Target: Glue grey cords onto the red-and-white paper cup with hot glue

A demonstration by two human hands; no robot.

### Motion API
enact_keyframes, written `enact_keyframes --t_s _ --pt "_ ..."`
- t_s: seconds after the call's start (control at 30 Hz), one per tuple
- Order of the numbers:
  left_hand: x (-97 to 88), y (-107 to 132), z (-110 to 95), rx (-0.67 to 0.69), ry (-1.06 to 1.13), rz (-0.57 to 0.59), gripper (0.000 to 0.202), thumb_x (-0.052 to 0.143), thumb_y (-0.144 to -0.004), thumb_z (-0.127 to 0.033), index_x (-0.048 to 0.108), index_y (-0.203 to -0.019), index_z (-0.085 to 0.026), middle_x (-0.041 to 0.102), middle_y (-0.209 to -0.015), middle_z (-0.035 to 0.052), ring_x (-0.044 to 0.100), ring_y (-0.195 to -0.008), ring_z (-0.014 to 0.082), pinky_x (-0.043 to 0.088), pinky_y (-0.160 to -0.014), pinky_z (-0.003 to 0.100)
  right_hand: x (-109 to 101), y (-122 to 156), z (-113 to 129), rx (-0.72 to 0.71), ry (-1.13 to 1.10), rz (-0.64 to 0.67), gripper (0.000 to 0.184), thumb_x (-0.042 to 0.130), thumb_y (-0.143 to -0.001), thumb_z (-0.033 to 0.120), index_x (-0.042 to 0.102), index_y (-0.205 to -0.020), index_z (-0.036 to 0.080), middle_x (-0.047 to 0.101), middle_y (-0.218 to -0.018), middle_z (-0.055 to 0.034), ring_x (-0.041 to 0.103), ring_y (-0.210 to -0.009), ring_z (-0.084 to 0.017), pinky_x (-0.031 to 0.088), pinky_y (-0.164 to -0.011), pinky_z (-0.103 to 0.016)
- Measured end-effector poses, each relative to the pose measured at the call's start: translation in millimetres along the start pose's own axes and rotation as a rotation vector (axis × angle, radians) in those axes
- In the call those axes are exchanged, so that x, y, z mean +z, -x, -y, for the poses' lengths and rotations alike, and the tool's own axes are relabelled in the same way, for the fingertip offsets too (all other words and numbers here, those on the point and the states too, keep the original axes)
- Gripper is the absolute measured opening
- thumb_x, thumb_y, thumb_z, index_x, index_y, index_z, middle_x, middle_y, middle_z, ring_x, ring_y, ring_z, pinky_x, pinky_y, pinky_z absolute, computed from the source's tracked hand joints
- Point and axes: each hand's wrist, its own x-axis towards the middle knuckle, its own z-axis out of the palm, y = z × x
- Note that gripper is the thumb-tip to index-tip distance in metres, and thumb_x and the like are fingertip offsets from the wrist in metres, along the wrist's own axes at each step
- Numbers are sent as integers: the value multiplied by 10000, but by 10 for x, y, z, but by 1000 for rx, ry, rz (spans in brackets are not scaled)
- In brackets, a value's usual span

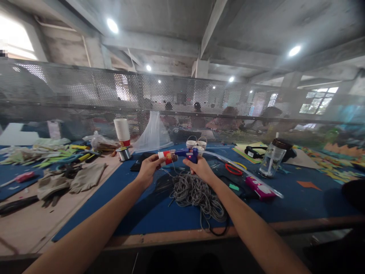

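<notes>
My left hand (pixel 148 167) is closed around a small red and white paper cup (pixel 167 156), held on its side above the blue table mat (pixel 285 201). A blue glue gun (pixel 188 154) with a lit red light is gripped in my right hand (pixel 201 169), its nozzle pointing left at the cup. Just below both hands lies a tangled heap of grey cord (pixel 196 194).
A stack of white paper cups (pixel 122 130), a wire spool (pixel 124 153), gloves (pixel 68 180) and tools lie to the left. A clear jar (pixel 272 158), red scissors (pixel 233 169) and a pink packet (pixel 259 188) sit to the right. A mesh fence (pixel 85 95) backs the table; people sit beyond it.
</notes>
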Motion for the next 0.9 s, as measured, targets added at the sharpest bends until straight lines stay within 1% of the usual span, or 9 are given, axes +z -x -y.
enact_keyframes --t_s 0.07,0.17,0.3,0.37,0.47,0.53,0.6,0.73,0.9 --pt "-6 0 -1 -5 26 5 384 870 -561 -337 751 -875 -151 733 -885 68 637 -736 166 484 -708 290 -11 -22 -35 22 -84 -27 344 622 -818 485 603 -973 178 528 -477 60 512 -447 -132 435 -511 -250" --pt "-14 -4 2 -4 46 -7 398 877 -543 -329 745 -868 -141 732 -868 73 634 -716 162 478 -688 288 -21 -55 -83 60 -228 -49 262 620 -799 423 578 -870 175 529 -532 51 494 -452 -113 409 -459 -228" --pt "-31 -23 15 2 42 -31 412 881 -526 -308 737 -870 -136 725 -838 60 623 -707 150 462 -671 272 -57 -105 -152 132 -314 -107 310 631 -771 465 596 -840 165 582 -695 8 545 -532 -114 432 -477 -226" --pt "-40 -36 24 9 42 -43 403 880 -520 -298 733 -859 -136 716 -822 48 609 -692 143 455 -661 267 -93 -131 -214 147 -242 -158 353 624 -772 512 617 -837 165 599 -716 -2 568 -570 -128 438 -516 -235" --pt "-43 -44 26 21 48 -52 392 877 -513 -290 730 -843 -138 709 -805 42 597 -671 142 462 -671 280 -152 -164 -332 149 41 -257 453 579 -784 620 628 -736 172 585 -648 -2 555 -596 -149 381 -539 -238" --pt "-35 -35 15 30 52 -61 396 875 -512 -291 732 -849 -139 710 -807 44 602 -674 148 471 -685 292 -178 -179 -402 152 234 -256 502 525 -810 653 617 -679 177 585 -627 -10 547 -598 -160 341 -541 -246" --pt "-21 -18 -3 38 51 -67 406 873 -516 -292 737 -868 -140 713 -812 46 608 -681 152 477 -693 297 -182 -191 -450 179 373 -233 508 492 -837 644 624 -680 179 611 -646 -25 564 -616 -176 330 -551 -254" --pt "7 14 -35 46 63 -56 416 869 -525 -292 744 -891 -141 714 -817 44 607 -681 147 482 -703 296 -135 -208 -482 263 546 -210 447 536 -835 596 670 -816 170 697 -833 -83 645 -786 -232 384 -630 -271" --pt "23 28 -36 30 73 -17 401 866 -541 -280 746 -897 -142 718 -845 49 608 -698 139 475 -695 277 -66 -194 -452 339 653 -204 436 569 -829 576 661 -974 176 713 -1015 -121 661 -985 -276 442 -765 -316"
